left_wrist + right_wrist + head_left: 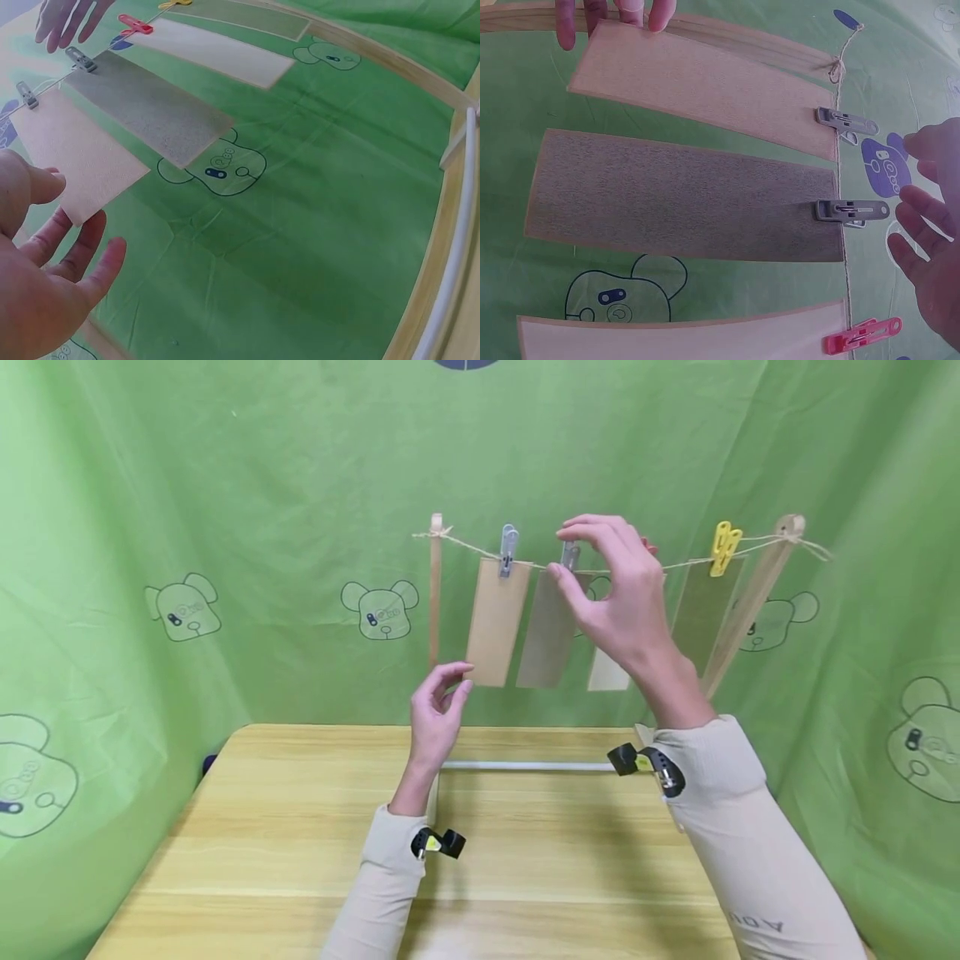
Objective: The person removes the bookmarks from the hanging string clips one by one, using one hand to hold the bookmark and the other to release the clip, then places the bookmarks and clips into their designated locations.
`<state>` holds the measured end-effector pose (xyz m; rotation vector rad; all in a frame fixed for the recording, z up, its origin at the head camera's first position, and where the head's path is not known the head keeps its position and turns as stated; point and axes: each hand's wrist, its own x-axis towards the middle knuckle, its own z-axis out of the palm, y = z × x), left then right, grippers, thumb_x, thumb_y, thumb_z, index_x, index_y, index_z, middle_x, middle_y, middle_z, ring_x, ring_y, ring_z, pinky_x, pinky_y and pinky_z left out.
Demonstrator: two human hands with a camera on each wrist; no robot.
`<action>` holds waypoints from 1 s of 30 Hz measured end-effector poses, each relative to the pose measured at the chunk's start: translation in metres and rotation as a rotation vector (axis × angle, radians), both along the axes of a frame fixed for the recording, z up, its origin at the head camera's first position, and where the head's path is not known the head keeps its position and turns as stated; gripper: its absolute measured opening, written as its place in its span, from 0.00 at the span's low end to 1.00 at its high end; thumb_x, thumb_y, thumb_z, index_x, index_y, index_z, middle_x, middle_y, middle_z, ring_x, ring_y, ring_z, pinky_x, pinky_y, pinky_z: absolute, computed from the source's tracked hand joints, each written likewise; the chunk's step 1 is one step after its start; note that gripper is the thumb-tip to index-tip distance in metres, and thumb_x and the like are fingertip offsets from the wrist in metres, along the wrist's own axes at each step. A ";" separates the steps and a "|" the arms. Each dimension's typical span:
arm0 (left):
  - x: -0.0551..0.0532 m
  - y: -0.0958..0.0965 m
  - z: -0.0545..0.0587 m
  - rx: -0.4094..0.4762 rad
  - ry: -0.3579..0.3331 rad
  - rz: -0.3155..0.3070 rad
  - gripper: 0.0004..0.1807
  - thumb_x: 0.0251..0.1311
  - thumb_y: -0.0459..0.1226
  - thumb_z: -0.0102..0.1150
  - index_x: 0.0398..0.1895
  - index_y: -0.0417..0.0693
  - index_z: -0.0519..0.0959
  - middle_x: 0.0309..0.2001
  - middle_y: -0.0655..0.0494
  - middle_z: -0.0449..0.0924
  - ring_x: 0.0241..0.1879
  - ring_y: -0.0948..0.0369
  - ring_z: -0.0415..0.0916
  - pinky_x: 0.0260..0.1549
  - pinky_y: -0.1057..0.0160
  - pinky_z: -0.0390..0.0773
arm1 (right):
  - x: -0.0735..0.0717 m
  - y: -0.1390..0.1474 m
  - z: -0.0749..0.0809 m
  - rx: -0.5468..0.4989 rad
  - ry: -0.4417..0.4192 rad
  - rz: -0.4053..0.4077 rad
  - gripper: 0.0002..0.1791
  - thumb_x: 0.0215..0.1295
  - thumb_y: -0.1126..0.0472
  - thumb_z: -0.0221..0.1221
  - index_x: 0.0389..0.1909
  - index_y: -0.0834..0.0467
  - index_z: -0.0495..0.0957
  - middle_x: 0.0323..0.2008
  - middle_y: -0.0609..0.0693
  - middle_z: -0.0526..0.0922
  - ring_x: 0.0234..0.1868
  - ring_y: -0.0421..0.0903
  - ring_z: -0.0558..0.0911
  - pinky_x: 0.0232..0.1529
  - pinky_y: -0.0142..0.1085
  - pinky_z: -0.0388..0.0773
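Cards [217,52] on string [846,281], left hand [437,718] at tan card [497,627], right hand [630,602] near dark card's [547,639] clip [855,211], both with fingers apart

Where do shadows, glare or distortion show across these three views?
Head: soft shadows on the wooden table, plus a pale glare patch at the picture's bottom edge; left wrist: upper left washed out around the right hand, and the white rod looks bowed; right wrist: the wooden post curves along the top, probably lens distortion.
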<state>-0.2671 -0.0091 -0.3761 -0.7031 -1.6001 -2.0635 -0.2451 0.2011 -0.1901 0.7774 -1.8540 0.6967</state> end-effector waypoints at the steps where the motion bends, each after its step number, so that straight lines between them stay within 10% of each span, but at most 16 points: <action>1: -0.001 0.000 0.000 0.003 0.000 -0.003 0.15 0.66 0.20 0.57 0.55 0.26 0.76 0.55 0.33 0.79 0.56 0.45 0.78 0.59 0.59 0.81 | -0.001 -0.001 0.001 0.001 -0.004 0.004 0.17 0.63 0.68 0.69 0.52 0.64 0.82 0.55 0.57 0.84 0.59 0.54 0.78 0.64 0.41 0.73; 30: 0.005 0.000 0.003 0.023 0.047 0.024 0.15 0.60 0.18 0.61 0.50 0.28 0.80 0.46 0.35 0.82 0.42 0.57 0.82 0.49 0.61 0.87 | -0.011 -0.012 0.033 0.148 -0.189 -0.027 0.20 0.69 0.61 0.66 0.58 0.64 0.80 0.55 0.56 0.84 0.59 0.48 0.78 0.65 0.38 0.73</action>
